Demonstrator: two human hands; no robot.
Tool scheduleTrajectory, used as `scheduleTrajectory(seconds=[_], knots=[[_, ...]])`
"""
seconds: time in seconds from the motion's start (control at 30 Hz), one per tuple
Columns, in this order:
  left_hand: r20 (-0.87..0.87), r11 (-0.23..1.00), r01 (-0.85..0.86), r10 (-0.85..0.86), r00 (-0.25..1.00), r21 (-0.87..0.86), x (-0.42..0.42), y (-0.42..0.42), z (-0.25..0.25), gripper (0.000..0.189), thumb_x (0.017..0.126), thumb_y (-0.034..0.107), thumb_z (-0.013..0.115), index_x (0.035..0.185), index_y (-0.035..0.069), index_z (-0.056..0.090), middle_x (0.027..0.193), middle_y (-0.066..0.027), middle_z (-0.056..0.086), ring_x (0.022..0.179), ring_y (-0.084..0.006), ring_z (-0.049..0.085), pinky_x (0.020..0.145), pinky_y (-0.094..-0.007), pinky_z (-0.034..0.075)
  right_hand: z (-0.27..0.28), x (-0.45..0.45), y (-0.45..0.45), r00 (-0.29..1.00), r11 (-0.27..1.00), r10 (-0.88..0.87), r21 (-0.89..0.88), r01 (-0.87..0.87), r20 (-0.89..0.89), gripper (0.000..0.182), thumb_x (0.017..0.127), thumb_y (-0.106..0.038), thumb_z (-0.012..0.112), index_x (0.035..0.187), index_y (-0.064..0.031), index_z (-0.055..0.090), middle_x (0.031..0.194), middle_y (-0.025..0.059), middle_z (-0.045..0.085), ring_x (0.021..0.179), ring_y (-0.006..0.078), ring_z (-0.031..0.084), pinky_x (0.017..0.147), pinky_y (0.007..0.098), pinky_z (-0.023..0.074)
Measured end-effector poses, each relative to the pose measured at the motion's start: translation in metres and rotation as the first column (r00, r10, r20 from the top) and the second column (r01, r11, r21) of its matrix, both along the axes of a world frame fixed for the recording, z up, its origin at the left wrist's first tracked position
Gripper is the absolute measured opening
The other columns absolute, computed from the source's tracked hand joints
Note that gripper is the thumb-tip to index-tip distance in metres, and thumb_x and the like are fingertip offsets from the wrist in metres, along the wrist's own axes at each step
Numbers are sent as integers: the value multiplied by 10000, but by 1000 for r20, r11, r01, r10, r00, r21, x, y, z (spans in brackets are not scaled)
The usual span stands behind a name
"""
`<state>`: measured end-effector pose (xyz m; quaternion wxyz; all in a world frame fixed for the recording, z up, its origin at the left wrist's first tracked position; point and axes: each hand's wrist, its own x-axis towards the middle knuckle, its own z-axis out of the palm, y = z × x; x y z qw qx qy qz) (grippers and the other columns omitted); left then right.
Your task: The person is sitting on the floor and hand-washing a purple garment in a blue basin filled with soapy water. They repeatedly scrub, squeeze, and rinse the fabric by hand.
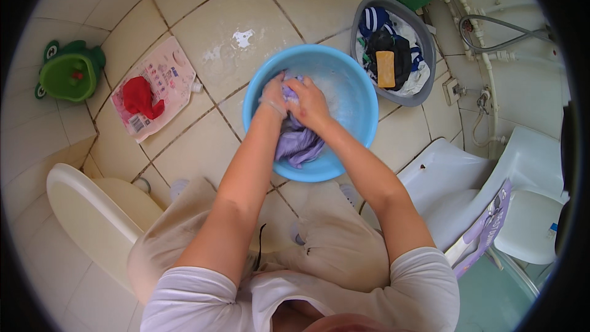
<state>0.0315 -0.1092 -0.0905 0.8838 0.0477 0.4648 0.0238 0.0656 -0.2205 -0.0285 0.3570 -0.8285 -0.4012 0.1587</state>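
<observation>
A light blue plastic basin stands on the tiled floor in front of me. Inside it lies a wet purple garment, bunched towards the left side. My left hand grips an upper part of this cloth, with suds on the fingers and wrist. Close beside it, my right hand holds the same bunch, fingers curled over the fabric. The two hands nearly touch. Cloudy, soapy water seems to coat the basin's bottom on the right.
At the right, a grey tub holds clothes with an orange soap bar on top. Left lies a pink detergent pouch under a red cloth. A green frog-shaped container is by the wall. White ceramic fixture, lower right.
</observation>
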Motion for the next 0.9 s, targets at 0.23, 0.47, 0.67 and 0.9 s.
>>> scheduleTrajectory(seconds=[0.23,0.47,0.67,0.9], knots=[[233,989,-115,91,968,92,6,-60,46,264,916,272,509,1066,60,555,917,-76,598,852,-199,596,743,-334,504,15,35,-6,981,980,-186,-72,183,-44,308,685,-275,649,922,-78,637,883,215,582,844,404,565,729,458,468],[516,935,101,-276,811,341,-24,-31,0,165,863,159,512,991,61,550,968,-114,608,858,-214,598,801,-368,493,18,-17,-3,997,991,-43,129,35,58,310,618,-285,691,822,-65,615,790,216,565,743,396,558,658,465,454],[-72,947,14,10,997,322,-25,-36,5,46,849,115,528,832,74,540,734,-46,539,648,-155,544,555,-292,450,-11,37,-32,937,969,-211,-69,239,278,254,739,-231,636,944,-85,606,1010,202,545,834,387,559,702,428,463],[-120,833,41,30,992,552,-35,-47,-8,291,871,104,513,1158,76,546,995,-73,538,811,-176,554,715,-292,479,-27,16,-38,939,941,-2,-316,118,343,314,733,-166,630,1043,-139,585,1151,170,477,942,384,539,771,447,461]])
